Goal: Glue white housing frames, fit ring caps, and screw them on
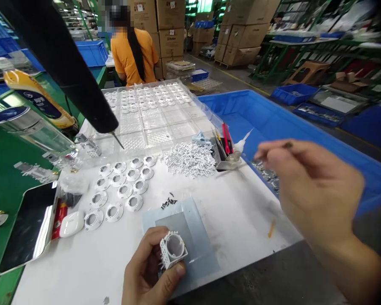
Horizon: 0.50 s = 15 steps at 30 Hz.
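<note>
My left hand (147,271) grips a white plastic housing (174,250) with its round opening facing up, above a light blue mat (203,250). Over the corner of the blue bin, my right hand (317,186) is raised with thumb and fingers pinched together. A small dark spot shows at its fingertips, too blurred to name. Several small black screws (169,202) lie just past the mat. Behind them is a heap of small white plastic pieces (190,160). Rows of white flanged rings (113,212) rest on the table to the left.
A black electric screwdriver (92,97) hangs at upper left, bit pointing down. Left stand a phone (28,224), a white case (72,223) and a yellow bottle (38,95). A divided clear tray (158,127) lies behind, a large blue bin (254,110) right. A person in orange (136,55) sits beyond.
</note>
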Available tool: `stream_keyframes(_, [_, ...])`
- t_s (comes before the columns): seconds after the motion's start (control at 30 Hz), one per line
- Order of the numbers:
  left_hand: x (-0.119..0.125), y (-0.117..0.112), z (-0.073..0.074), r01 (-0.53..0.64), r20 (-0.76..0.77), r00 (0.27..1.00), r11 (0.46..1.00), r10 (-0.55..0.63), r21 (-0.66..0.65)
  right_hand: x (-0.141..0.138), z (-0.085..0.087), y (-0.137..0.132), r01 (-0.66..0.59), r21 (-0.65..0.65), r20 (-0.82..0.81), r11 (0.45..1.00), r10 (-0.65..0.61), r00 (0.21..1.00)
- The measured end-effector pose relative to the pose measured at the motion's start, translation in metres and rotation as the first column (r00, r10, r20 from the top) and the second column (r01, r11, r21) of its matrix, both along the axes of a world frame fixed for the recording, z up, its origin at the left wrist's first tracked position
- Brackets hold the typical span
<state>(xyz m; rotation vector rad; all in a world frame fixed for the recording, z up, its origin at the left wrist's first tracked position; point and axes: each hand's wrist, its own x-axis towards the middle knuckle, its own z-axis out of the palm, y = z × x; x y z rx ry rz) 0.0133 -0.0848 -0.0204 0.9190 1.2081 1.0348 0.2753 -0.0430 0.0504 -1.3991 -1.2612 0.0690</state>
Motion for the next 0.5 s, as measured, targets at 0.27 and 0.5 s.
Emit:
stream_keyframes(0.27, [-0.003,0.001,-0.004,0.079,0.111,0.991,0.997,-0.079,0.007,-0.065,-0.016,-0.019,-0.67,-0.062,0.049,0.74,0.672,0.739])
stream_keyframes(0.5, [-0.003,0.001,-0.01,0.069,0.16,0.984,0.997,-0.071,0.016,-0.072,-0.029,-0.014,-0.668,-0.042,0.057,0.743,0.669,0.741])
